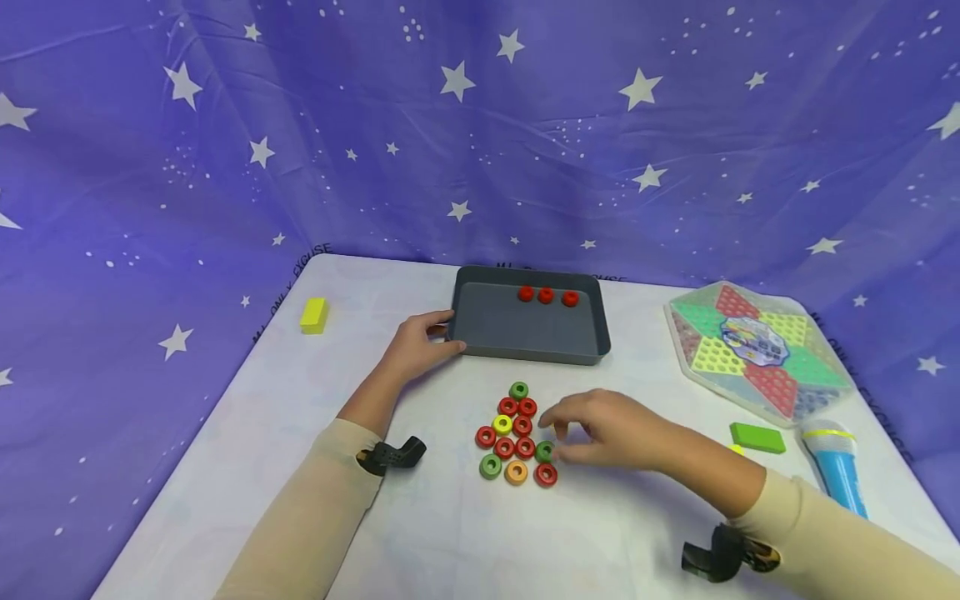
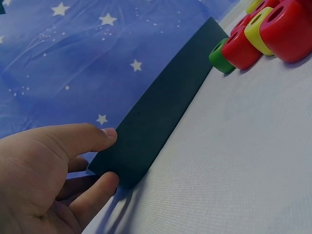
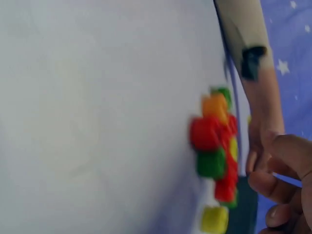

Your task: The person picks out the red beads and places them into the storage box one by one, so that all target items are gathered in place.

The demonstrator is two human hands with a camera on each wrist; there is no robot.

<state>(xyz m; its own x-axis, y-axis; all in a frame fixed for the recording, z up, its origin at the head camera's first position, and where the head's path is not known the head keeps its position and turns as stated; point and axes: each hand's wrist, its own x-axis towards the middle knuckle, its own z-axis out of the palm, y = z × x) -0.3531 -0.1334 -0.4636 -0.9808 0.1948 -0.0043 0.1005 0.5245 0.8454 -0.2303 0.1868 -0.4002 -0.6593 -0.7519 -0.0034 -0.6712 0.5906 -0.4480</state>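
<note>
My left hand [image 1: 420, 343] grips the near left corner of a dark grey tray [image 1: 491, 321], with thumb and fingers on its wall in the left wrist view. Inside, along the tray's back, sit three red rings [image 1: 546, 295]. In front of the tray lies a cluster of small rings: several red ones [image 1: 505, 447], green ones [image 1: 491, 467], a yellow one [image 1: 502, 425] and an orange one [image 1: 516, 472]. Over the cluster's right side is my right hand [image 1: 607, 429], its fingers loosely bent and apart. Its thumb is near a green ring [image 1: 545, 452]; nothing shows in its grasp.
A yellow block [image 1: 314, 316] lies at the far left. On the right are a hexagonal star-patterned game board [image 1: 757, 350], a green block [image 1: 757, 437] and a blue toy microphone [image 1: 836, 467]. A small yellow thing [image 1: 737, 450] shows partly behind the right forearm.
</note>
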